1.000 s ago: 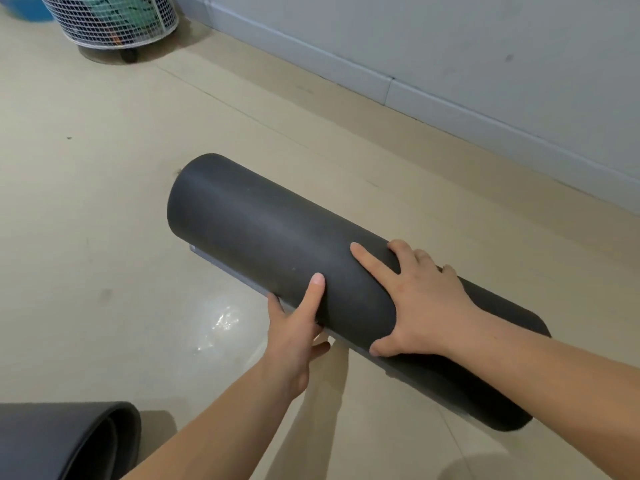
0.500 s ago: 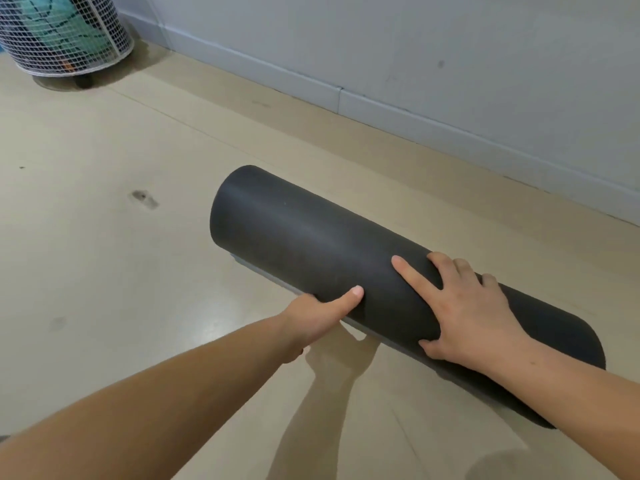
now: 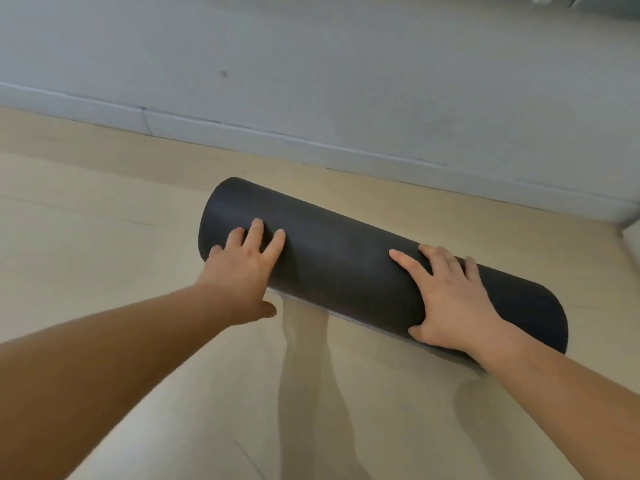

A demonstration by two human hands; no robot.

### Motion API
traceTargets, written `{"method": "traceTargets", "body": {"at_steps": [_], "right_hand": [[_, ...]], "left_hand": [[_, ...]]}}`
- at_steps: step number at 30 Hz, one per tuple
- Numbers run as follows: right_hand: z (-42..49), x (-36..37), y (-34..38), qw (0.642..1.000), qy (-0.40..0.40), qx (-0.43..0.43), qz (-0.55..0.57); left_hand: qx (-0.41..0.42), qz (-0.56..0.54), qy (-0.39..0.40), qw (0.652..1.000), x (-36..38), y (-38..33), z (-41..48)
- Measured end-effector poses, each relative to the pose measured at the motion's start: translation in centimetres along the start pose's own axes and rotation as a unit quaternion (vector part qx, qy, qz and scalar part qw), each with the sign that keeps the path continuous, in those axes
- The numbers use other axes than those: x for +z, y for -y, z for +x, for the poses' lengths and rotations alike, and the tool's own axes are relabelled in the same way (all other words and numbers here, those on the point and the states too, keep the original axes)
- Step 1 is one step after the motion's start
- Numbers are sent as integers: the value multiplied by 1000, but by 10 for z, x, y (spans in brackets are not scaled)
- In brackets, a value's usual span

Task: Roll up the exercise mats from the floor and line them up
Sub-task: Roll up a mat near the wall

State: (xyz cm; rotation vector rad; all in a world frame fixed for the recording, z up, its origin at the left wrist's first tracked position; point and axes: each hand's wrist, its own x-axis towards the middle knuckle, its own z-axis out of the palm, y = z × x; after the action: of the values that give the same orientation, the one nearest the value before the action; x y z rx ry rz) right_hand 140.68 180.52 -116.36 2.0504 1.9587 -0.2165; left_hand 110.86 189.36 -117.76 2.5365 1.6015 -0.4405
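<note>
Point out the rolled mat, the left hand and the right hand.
rolled mat (image 3: pixel 346 268), head view, bare top surface between the hands.
left hand (image 3: pixel 242 268), head view, back of the hand.
right hand (image 3: pixel 453 303), head view, back of the hand.

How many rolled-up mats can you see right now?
1. The dark mat lies on the floor near the wall, with the left hand and right hand flat on it. Others may be out of view.

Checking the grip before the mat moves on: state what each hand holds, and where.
Both hold the rolled mat: left hand flat near its left end, right hand towards its right end.
</note>
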Motion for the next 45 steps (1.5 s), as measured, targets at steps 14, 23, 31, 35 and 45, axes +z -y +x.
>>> {"method": "traceTargets", "body": {"at_steps": [14, 23, 31, 35, 45], "right_hand": [[5, 38, 48, 993, -108, 10, -47], [12, 31, -10, 993, -70, 52, -78], [25, 23, -91, 974, -42, 222, -10], [19, 45, -98, 953, -75, 257, 141], [69, 52, -173, 938, -125, 235, 224]], "left_hand": [[-249, -352, -122, 894, 24, 34, 14], [-236, -354, -117, 897, 13, -24, 25], [-110, -466, -118, 870, 16, -117, 34], [-80, -487, -119, 861, 22, -152, 40], [-38, -526, -111, 842, -12, -186, 111]]}}
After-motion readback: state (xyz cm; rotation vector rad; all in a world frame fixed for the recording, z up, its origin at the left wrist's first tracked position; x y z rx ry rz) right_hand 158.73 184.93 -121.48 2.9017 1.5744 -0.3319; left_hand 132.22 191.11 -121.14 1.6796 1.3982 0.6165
